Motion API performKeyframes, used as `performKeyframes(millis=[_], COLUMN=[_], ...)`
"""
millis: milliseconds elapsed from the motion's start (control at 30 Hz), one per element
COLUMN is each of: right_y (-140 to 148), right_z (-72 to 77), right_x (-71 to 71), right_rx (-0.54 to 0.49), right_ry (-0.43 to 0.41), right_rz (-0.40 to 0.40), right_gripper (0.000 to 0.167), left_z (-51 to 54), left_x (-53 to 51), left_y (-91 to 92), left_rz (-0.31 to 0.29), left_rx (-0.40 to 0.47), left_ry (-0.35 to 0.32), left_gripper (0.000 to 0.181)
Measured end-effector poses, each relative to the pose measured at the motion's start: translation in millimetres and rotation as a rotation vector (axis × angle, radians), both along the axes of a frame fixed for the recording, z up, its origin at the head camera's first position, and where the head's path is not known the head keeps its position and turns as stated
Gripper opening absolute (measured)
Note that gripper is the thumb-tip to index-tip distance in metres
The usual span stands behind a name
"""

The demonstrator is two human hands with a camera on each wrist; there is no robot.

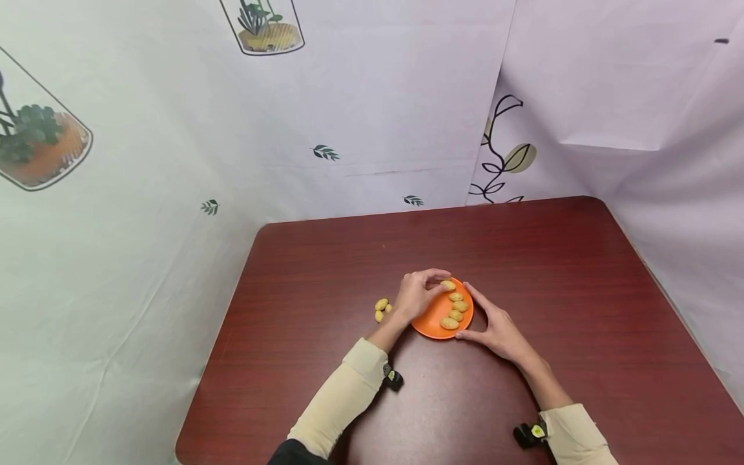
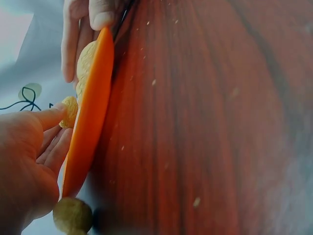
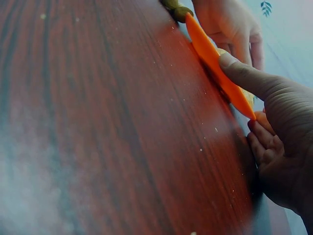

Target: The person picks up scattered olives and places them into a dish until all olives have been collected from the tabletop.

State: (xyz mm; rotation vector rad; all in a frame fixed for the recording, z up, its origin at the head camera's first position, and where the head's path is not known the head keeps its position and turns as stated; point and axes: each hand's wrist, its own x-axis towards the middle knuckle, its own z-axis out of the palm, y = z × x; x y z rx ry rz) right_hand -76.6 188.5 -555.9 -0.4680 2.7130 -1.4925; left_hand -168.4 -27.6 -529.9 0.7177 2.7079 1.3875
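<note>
Left hand (image 1: 415, 294) pinches one peanut (image 1: 448, 285) between thumb and fingers, at the far side of the orange plate (image 1: 429, 321). Right hand (image 1: 500, 329) grips the plate's rim, thumb and fingers wide apart. Four more peanuts (image 1: 460, 306) line the plate; others (image 1: 380, 304) lie left on the glossy, wood-grained tabletop (image 1: 325, 271). Peanuts: netted, lumpy; probably light, stiff, crushable; take across the middle, lightly. Plate: round, shallow, smooth; likely slides, hold by rim.

Orange plate (image 1: 431, 318), tan-yellow peanuts (image 1: 460, 306), red-brown table (image 1: 290, 290) with dark grain.
Cream sleeves (image 1: 343, 397); pale backdrop (image 1: 378, 97) printed with dark-green leaves (image 1: 325, 153), a black-line vine (image 1: 519, 158) far right, green plants (image 1: 37, 126) in black outlines left.
</note>
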Motion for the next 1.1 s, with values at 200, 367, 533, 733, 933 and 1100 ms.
performKeyframes(millis=[200, 367, 533, 733, 933, 1100], right_y=[-0.3, -0.4, -0.4, -0.2, -0.2, -0.2], right_z=[0.1, 0.7, 0.8, 0.7, 0.9, 1.1], right_x=[0.1, 0.1, 0.2, 0.5, 0.5, 0.3], right_rx=[-0.003, -0.002, -0.001, -0.001, -0.005, -0.004], right_ry=[0.010, 0.011, 0.010, 0.012, 0.007, 0.006], right_rz=[0.002, 0.002, 0.004, 0.005, 0.006, 0.006], right_gripper=[0.111, 0.111, 0.111, 0.111, 0.111, 0.111], left_z=[-3.9, -6.6, -7.4, -10.0, -10.5, -9.8], left_x=[2.3, 4.3, 5.5, 5.6, 5.8, 7.0], left_y=[6.3, 8.3, 8.7, 8.3, 8.1, 7.9], left_rz=[0.009, 0.012, 0.021, 0.023, 0.013, 0.018], left_rx=[0.008, 0.004, -0.010, -0.014, -0.010, -0.020], left_ry=[0.003, 0.007, 0.030, 0.040, 0.054, 0.055], left_gripper=[0.024, 0.024, 0.023, 0.024, 0.025, 0.025])
